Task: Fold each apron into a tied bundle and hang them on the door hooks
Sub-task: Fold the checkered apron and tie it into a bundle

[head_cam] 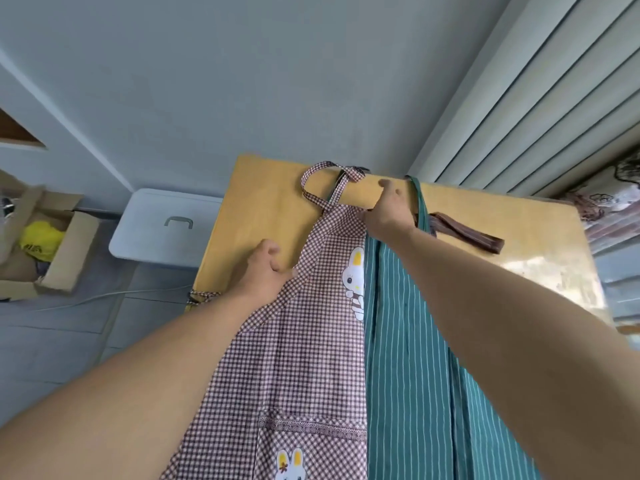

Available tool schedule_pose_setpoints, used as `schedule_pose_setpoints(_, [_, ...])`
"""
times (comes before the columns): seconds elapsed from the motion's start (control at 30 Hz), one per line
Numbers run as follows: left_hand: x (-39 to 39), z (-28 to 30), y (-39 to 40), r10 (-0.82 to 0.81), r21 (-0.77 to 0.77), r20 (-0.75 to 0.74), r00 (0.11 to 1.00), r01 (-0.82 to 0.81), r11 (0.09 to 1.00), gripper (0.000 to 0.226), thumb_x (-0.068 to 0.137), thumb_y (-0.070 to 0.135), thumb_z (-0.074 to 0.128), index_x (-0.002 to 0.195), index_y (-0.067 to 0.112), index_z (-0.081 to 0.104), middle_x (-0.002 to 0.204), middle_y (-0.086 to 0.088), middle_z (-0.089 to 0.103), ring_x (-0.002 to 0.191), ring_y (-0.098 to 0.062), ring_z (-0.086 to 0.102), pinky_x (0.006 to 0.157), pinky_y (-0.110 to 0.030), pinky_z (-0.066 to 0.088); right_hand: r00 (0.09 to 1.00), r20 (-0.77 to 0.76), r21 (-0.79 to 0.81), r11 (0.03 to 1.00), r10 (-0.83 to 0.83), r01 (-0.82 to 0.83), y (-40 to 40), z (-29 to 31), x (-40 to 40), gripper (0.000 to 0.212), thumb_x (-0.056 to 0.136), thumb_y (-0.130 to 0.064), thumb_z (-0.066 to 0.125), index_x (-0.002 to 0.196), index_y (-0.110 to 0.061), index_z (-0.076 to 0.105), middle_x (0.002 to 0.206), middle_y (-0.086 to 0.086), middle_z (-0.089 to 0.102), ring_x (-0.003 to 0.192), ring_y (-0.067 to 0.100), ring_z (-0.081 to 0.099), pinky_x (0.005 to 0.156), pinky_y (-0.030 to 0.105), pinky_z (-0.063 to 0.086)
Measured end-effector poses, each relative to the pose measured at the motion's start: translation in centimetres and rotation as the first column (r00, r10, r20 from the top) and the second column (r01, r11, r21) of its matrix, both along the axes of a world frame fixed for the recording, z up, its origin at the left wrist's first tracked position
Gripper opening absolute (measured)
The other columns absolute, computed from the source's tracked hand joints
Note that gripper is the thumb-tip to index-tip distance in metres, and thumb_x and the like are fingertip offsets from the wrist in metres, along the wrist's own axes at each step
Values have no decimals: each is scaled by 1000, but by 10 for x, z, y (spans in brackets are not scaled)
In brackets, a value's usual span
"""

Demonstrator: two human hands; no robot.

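Hands first: the right hand (388,211) reaches up to the top of the checked apron (301,348), and its grip looks clamped on the top edge of the cloth, with the thumb side tucked under and one finger sticking up toward the door's top edge. The left hand (263,275) has its grip curled onto the left slanted edge of the same apron, pinching the cloth against the yellow door (263,202). This apron is brown and white checks with a white bunny picture (355,278) near the top and more bunnies on a pocket lower down. It hangs flat on the door, not folded yet. Its neck strap (325,181) loops up and over the top of the door, where a dark hook (360,169) peeks out. Just beside it, on the right, hangs a green striped apron (412,358), touching the checked one along its side. Its strap also goes up over the door top. A brown band (464,233) sticks out to the right from behind the green apron. Far down on the floor to the left sit a white box with a handle (166,226) and a cardboard box (45,244) with something yellow inside.
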State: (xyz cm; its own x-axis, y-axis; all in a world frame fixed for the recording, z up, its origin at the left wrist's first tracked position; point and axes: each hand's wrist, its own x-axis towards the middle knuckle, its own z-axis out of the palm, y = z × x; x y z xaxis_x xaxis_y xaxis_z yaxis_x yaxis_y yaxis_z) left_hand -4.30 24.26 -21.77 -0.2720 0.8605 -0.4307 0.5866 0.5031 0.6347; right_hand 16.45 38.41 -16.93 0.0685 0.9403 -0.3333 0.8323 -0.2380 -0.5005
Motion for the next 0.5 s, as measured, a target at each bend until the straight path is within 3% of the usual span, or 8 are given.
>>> schedule_pose_setpoints(0.07, [-12,0,-13,-50,133,-200,979,77,988,60,85,46,74,134,21,50,113,6,63,112,-20,58,103,-41,46,1000,-14,117,993,9,-7,-23,-13,4,77,91,-29,75,152,-19,30,148,10,41,127,31,52,100,46,52])
schedule_pose_setpoints(0.13, [-34,1,-30,-154,265,-475,866,308,914,62,87,53,67,136,18,50,124,1,61,119,-22,52,106,-43,42,1000,-23,220,976,14,-8,-50,-22,6,70,90,-38,74,146,-20,38,142,7,47,123,27,54,97,45,53])
schedule_pose_setpoints(0.17, [-46,4,-40,-230,246,-558,798,423,872,63,87,58,63,133,18,52,123,0,61,119,-22,52,106,-44,41,999,-28,231,973,16,-9,-65,-24,6,65,90,-43,73,142,-20,42,138,4,50,119,24,56,94,44,55])
schedule_pose_setpoints(0.27, [-78,12,-56,-477,12,-466,745,544,839,64,84,65,63,130,23,52,111,8,58,112,-15,50,103,-39,41,998,-35,128,990,56,-51,-102,-26,6,50,90,-50,69,128,-23,50,126,-4,53,106,18,59,83,41,55])
schedule_pose_setpoints(0.33, [-93,16,-54,-557,-118,-461,691,575,810,61,86,57,68,134,23,50,118,6,58,116,-15,49,104,-39,39,985,39,98,980,170,-173,-128,-28,9,36,92,-41,65,122,-24,53,119,-5,52,98,18,60,74,38,55])
schedule_pose_setpoints(0.4, [-101,20,-52,-483,-108,-548,683,514,851,55,92,38,67,140,20,48,132,-2,57,124,-23,48,107,-42,36,951,133,102,951,277,-292,-157,-33,16,29,97,-30,58,125,-23,54,120,-3,49,101,20,58,69,37,53])
schedule_pose_setpoints(0.5, [-102,26,-70,-121,138,-671,731,284,949,52,93,12,57,144,11,48,140,-14,52,129,-34,43,109,-48,34,936,194,110,942,293,-317,-215,-39,27,37,99,-14,48,136,-21,51,125,0,48,108,22,55,74,39,56])
